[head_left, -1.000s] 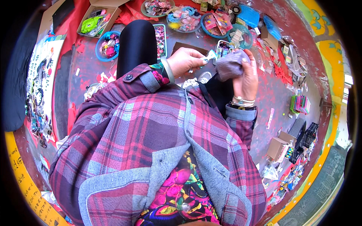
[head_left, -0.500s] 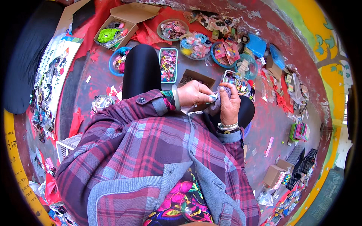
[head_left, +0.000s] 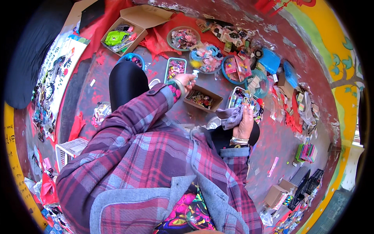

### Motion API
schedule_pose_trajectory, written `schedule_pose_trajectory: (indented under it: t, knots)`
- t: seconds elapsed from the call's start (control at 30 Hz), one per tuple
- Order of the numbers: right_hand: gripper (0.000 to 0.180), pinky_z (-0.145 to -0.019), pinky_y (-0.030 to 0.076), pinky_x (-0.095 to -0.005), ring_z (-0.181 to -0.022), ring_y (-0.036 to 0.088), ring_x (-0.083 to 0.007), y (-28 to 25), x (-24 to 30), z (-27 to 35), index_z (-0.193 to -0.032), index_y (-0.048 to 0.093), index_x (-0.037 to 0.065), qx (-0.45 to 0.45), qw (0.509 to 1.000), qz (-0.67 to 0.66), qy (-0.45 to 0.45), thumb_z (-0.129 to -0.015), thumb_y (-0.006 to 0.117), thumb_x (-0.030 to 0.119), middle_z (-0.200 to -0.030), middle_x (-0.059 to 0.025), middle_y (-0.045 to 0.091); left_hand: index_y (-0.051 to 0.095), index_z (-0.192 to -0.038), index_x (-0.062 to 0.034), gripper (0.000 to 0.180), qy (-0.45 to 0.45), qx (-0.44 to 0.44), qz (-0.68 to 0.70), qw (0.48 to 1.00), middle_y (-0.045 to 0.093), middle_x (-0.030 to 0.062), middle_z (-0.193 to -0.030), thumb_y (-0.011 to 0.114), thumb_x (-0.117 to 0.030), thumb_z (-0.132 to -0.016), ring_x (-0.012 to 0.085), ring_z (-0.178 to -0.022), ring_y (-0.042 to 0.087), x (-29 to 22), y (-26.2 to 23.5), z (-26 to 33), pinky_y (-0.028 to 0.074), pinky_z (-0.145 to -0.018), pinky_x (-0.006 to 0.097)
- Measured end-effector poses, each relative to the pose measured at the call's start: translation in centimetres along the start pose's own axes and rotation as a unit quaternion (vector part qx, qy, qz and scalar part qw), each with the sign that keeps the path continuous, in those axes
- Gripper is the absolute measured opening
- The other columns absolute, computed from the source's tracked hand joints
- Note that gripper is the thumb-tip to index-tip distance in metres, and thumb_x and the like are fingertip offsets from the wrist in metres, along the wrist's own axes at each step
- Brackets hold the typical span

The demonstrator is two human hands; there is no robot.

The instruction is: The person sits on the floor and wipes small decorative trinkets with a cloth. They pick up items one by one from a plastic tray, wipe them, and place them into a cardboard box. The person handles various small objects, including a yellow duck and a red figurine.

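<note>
My left hand (head_left: 185,81) is stretched forward, its fingers pinched on a small pale thing (head_left: 195,73) whose kind I cannot make out. It hangs between a white-rimmed tray of colourful trinkets (head_left: 167,73) and an open cardboard box (head_left: 216,102) with small mixed pieces inside. Over my right knee, my right hand (head_left: 245,124) grips a greyish-purple cloth (head_left: 230,116), which droops to the left of the fingers. Just beyond that hand stands a white basket of hair ties and small accessories (head_left: 232,97).
Round tubs of pink accessories (head_left: 168,39) and a blue tub with flat packs (head_left: 223,70) line the far side. A carton (head_left: 145,21) holds a bright green item. White sheet with accessories (head_left: 74,50) lies left; a white crate (head_left: 62,158) stands near my left elbow.
My hands have parted. The left has moved forward and left with the small pale thing, uncovering the cardboard box; the right has lowered slightly, still holding the cloth, which now hangs loose.
</note>
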State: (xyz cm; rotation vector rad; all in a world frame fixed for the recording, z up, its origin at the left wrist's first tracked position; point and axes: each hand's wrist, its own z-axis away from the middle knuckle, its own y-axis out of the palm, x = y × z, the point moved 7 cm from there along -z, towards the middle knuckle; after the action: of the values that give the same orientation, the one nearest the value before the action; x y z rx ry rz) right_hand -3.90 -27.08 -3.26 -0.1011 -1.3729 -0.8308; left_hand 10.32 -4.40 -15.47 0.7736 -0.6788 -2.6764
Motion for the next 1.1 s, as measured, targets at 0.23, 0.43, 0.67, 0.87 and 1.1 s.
schedule_pose_trajectory:
  t: [0.23,0.43,0.67,0.87,1.1]
  knots:
    - [0.018,-0.064,0.047,-0.024,-0.07,0.058,-0.0123,1.9,-0.7,-0.1,-0.102,0.05,0.002,0.012,0.998,0.003,0.061,-0.088,0.052,0.013,-0.08,-0.0065,0.059,0.052,-0.09,-0.0062,0.011,0.134,-0.12,-0.012,0.984,0.053,0.0025,-0.065,0.051,-0.017,-0.087,0.0096,-0.044,0.044,-11.2,-5.5,-15.0,0.032,-0.034,0.021]
    - [0.018,-0.065,0.047,-0.0237,-0.071,0.057,-0.0125,1.2,-1.4,-0.4,-0.104,0.049,0.002,0.007,0.996,0.005,0.088,-0.088,0.051,0.011,-0.08,-0.0066,0.058,0.056,-0.091,-0.003,0.019,0.262,-0.206,-0.1,0.937,0.06,0.0073,-0.067,0.051,-0.02,-0.084,0.0156,-0.044,0.05,-20.5,-2.2,-13.7,0.038,-0.038,0.027]
    - [0.026,-0.073,0.047,-0.0269,-0.079,0.058,-0.0156,1.6,-1.7,-0.3,-0.111,0.044,0.003,0.051,0.992,-0.026,0.114,-0.087,0.05,0.011,-0.088,-0.0089,0.057,0.049,-0.097,0.0034,0.016,0.113,0.002,0.13,0.985,0.055,0.0124,-0.082,0.049,-0.005,-0.083,0.0171,-0.068,0.056,-12.5,-1.0,-15.6,0.041,-0.043,0.019]
    - [0.056,-0.091,0.041,-0.0343,-0.101,0.052,-0.0245,2.1,-0.2,0.8,-0.122,0.036,0.004,0.106,0.984,-0.09,0.107,-0.069,0.053,-0.001,-0.111,-0.0148,0.05,0.037,-0.113,0.0087,0.037,-0.012,0.235,0.249,0.939,0.046,0.0255,-0.111,0.044,0.004,-0.077,0.0298,-0.092,0.054,-3.5,7.3,-3.5,0.051,-0.068,0.029]
    - [0.055,-0.099,0.034,-0.0406,-0.11,0.048,-0.0287,2.0,1.7,3.9,-0.122,0.039,-0.002,0.167,0.962,-0.195,0.093,-0.069,0.051,0.004,-0.117,-0.0165,0.05,0.038,-0.116,0.0079,0.038,-0.1,0.367,0.176,0.908,0.04,0.0262,-0.121,0.045,0.011,-0.078,0.028,-0.105,0.053,0.2,9.5,7.7,0.053,-0.075,0.024]
